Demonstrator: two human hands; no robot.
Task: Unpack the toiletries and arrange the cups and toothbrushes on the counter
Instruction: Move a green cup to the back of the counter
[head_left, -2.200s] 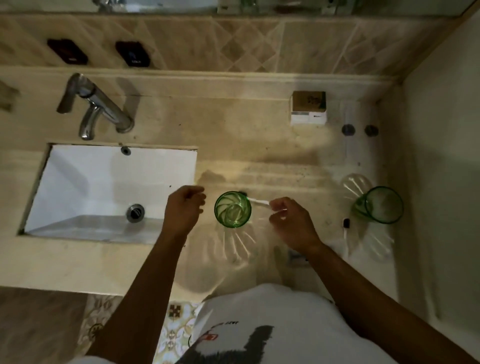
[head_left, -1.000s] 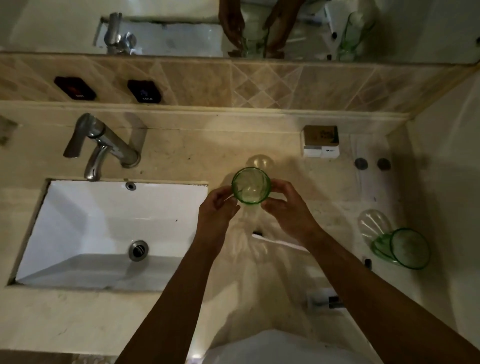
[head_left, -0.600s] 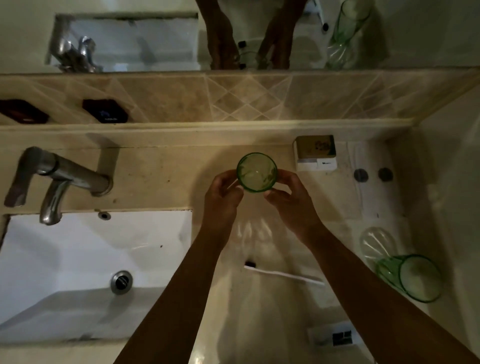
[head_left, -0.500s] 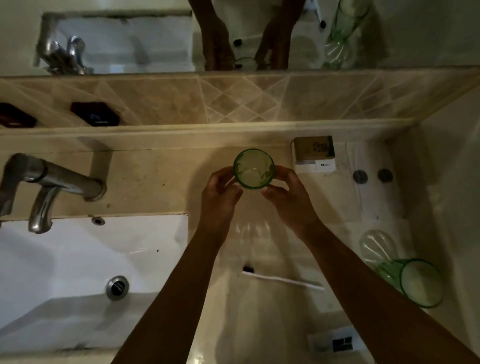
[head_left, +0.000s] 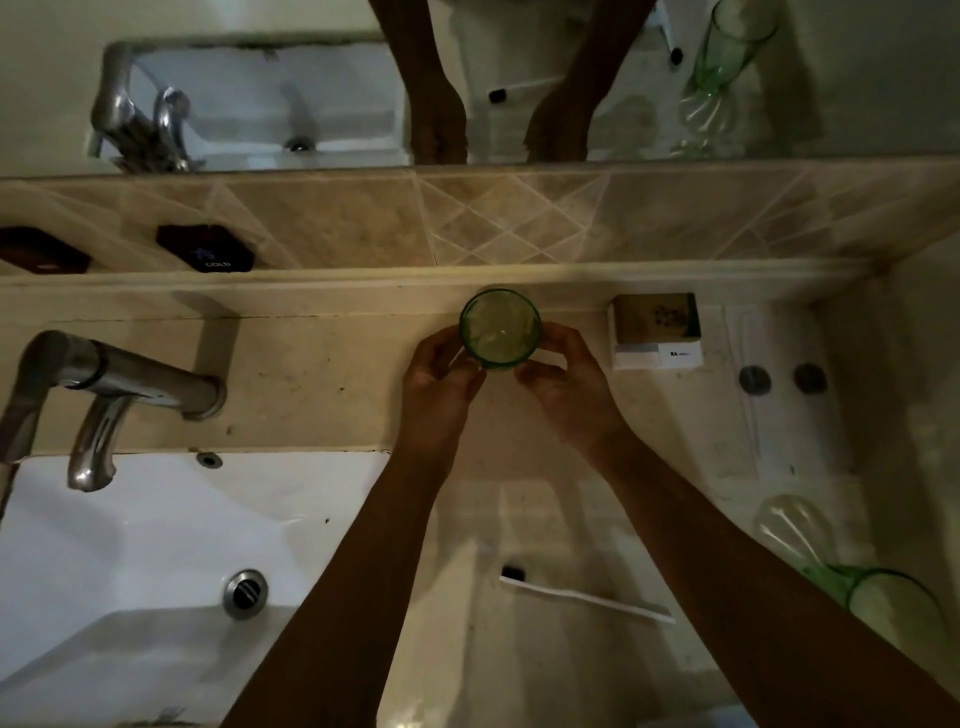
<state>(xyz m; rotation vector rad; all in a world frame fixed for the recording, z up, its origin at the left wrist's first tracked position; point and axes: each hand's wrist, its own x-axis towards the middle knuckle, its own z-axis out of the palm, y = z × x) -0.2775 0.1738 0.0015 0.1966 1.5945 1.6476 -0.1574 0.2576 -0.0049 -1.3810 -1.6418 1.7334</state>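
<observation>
Beige stone counter (head_left: 322, 374) running along a tiled backsplash (head_left: 337, 223), with a mirror (head_left: 249, 83) above it and a plain wall closing the right end. A white rectangular sink (head_left: 130, 561) is set into the counter at left; its drain (head_left: 245, 594) is visible and a chrome faucet (head_left: 104, 384) reaches over its back edge. Two dark plaques (head_left: 205, 248) are fixed to the backsplash behind the faucet (one reads "COLD").

A green glass cup (head_left: 500, 329) stands upright near the back of the counter, close to the raised ledge; nothing can be seen inside it. The left hand (head_left: 441, 379) and the right hand (head_left: 563, 382) grasp it from either side, fingers curled around its wall. Just to its right sits a small box (head_left: 655, 331), brown on top and white on the front. Two small round caps (head_left: 755, 380) lie farther right.

A second green cup (head_left: 896, 608) stands near the right wall, partly hidden by the right forearm, with a clear ribbed object (head_left: 792, 530) beside it (its kind cannot be told). A white toothbrush (head_left: 582, 597) with a dark head lies flat on the counter between the forearms, well apart from both cups.
</observation>
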